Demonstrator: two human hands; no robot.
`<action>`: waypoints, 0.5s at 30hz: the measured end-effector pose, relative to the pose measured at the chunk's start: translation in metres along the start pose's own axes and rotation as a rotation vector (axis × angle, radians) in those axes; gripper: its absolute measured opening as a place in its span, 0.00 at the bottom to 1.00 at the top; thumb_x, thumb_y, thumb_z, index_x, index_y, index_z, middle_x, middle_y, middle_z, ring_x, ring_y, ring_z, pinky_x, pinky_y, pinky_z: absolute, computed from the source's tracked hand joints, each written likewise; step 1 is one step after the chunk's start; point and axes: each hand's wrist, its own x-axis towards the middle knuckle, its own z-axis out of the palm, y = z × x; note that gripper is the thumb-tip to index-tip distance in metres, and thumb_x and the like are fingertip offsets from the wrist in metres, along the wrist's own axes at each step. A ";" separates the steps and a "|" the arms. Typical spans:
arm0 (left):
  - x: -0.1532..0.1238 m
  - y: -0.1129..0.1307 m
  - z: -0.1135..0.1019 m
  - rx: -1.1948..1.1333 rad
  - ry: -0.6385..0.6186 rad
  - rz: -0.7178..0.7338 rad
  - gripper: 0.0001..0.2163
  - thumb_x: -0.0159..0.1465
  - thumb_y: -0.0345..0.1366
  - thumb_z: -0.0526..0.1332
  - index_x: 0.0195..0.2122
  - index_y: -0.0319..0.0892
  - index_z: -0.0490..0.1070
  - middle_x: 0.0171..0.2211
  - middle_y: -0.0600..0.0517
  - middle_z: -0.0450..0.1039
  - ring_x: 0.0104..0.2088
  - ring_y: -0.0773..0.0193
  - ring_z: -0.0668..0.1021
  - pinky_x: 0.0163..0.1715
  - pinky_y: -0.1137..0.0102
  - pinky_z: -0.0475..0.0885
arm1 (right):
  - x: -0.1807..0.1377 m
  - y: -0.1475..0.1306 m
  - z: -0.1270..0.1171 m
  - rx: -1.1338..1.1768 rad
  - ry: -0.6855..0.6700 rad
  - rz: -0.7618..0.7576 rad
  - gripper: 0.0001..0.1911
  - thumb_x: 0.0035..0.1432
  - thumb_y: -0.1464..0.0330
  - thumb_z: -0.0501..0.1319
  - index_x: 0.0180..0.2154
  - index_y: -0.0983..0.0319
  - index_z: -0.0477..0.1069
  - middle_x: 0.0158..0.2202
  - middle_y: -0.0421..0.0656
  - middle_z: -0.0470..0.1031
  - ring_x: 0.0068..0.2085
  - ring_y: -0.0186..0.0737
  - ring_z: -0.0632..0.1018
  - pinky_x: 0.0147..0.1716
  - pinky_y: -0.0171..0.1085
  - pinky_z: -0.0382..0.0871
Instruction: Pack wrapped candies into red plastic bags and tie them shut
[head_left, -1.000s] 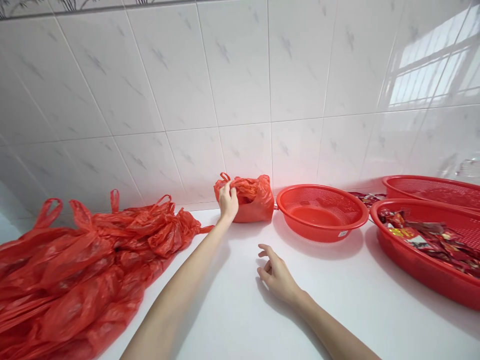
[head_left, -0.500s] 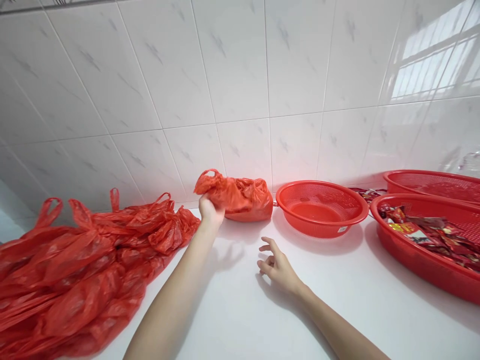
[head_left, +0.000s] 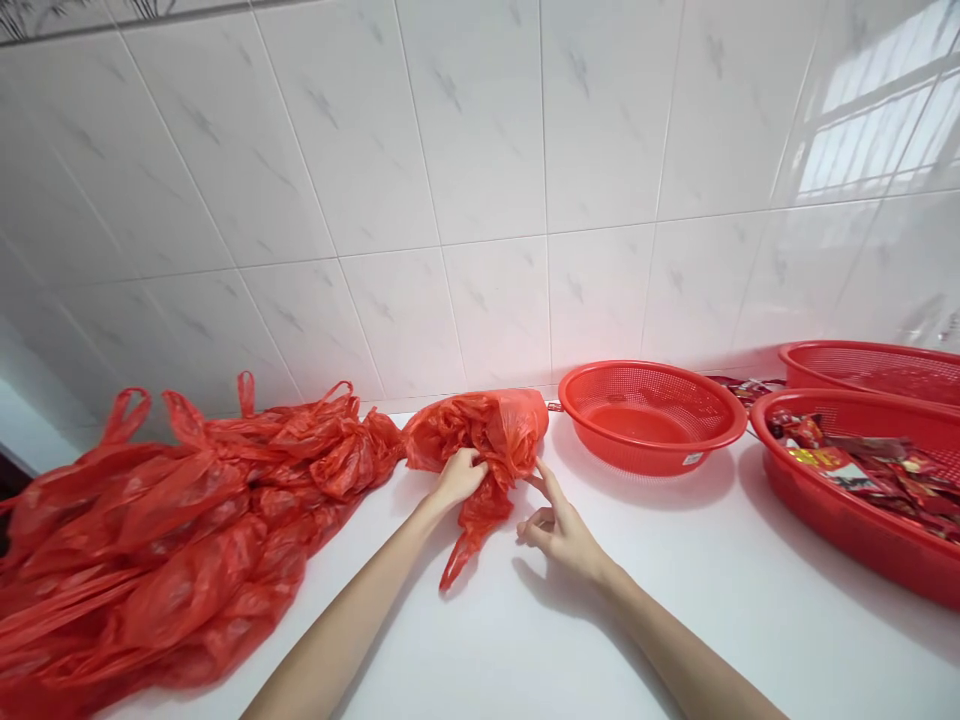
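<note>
A filled red plastic bag (head_left: 487, 435) lies on its side on the white counter (head_left: 600, 630), near the tiled wall. My left hand (head_left: 459, 477) is closed on the crumpled plastic at the bag's near side, and a loose strip of the bag hangs down toward me. My right hand (head_left: 559, 525) is just right of it, fingers apart, with the index fingertip touching the bag's lower right edge.
A big heap of empty red plastic bags (head_left: 172, 520) covers the counter's left side. A round red colander (head_left: 651, 415) stands right of the bag. Further right are a red basket of wrapped snacks (head_left: 862, 500) and another red basket (head_left: 877, 368) behind it.
My left hand pulled the bag away from the wall and tipped it over toward me. My right hand moved up and now touches the bag.
</note>
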 end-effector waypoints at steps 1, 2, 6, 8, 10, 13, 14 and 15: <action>0.004 0.004 -0.004 0.021 0.029 0.015 0.08 0.55 0.29 0.58 0.24 0.43 0.77 0.28 0.50 0.83 0.37 0.50 0.84 0.44 0.57 0.78 | -0.001 -0.002 0.000 -0.004 -0.017 -0.003 0.51 0.54 0.69 0.60 0.72 0.45 0.36 0.73 0.56 0.49 0.32 0.33 0.81 0.37 0.42 0.77; 0.008 0.009 -0.008 0.037 0.061 0.034 0.10 0.55 0.28 0.58 0.28 0.43 0.79 0.33 0.50 0.84 0.41 0.50 0.84 0.49 0.57 0.77 | -0.001 -0.003 0.000 -0.010 -0.031 -0.005 0.51 0.55 0.70 0.60 0.72 0.44 0.35 0.74 0.56 0.47 0.33 0.33 0.81 0.37 0.42 0.77; 0.027 0.029 -0.021 0.069 0.160 0.109 0.22 0.58 0.26 0.57 0.52 0.43 0.77 0.56 0.48 0.78 0.59 0.55 0.76 0.64 0.60 0.66 | -0.003 -0.007 0.002 -0.065 -0.049 -0.038 0.52 0.54 0.72 0.60 0.72 0.43 0.35 0.74 0.55 0.45 0.34 0.34 0.82 0.37 0.42 0.77; 0.035 0.035 -0.020 0.080 0.143 0.125 0.23 0.57 0.26 0.58 0.55 0.42 0.75 0.56 0.47 0.78 0.58 0.55 0.78 0.62 0.61 0.68 | -0.003 -0.007 0.002 -0.098 -0.059 -0.056 0.53 0.53 0.73 0.60 0.72 0.44 0.35 0.74 0.55 0.47 0.34 0.34 0.81 0.36 0.40 0.77; 0.041 0.039 -0.014 0.091 0.122 0.135 0.23 0.55 0.25 0.60 0.52 0.41 0.77 0.52 0.47 0.80 0.55 0.54 0.80 0.59 0.61 0.72 | -0.003 -0.007 0.001 -0.133 -0.068 -0.057 0.53 0.52 0.74 0.60 0.72 0.44 0.35 0.73 0.55 0.50 0.33 0.33 0.81 0.35 0.39 0.76; 0.052 0.041 -0.006 0.102 0.165 0.152 0.21 0.52 0.22 0.61 0.47 0.42 0.79 0.49 0.47 0.81 0.54 0.53 0.80 0.60 0.59 0.71 | -0.002 -0.004 -0.001 -0.191 -0.052 -0.036 0.54 0.52 0.74 0.60 0.72 0.45 0.35 0.73 0.56 0.50 0.32 0.33 0.81 0.37 0.40 0.75; 0.056 0.043 -0.005 0.102 0.196 0.156 0.20 0.52 0.22 0.60 0.46 0.42 0.79 0.49 0.47 0.82 0.54 0.53 0.80 0.61 0.58 0.70 | -0.002 -0.003 -0.001 -0.205 -0.043 -0.027 0.54 0.52 0.74 0.60 0.72 0.46 0.34 0.73 0.57 0.49 0.32 0.33 0.81 0.37 0.41 0.75; 0.061 0.044 -0.005 0.100 0.230 0.159 0.19 0.53 0.23 0.60 0.44 0.42 0.79 0.48 0.46 0.82 0.54 0.52 0.79 0.61 0.57 0.70 | -0.002 -0.002 -0.002 -0.214 -0.036 -0.018 0.54 0.52 0.73 0.60 0.72 0.46 0.34 0.73 0.57 0.49 0.32 0.33 0.80 0.38 0.41 0.76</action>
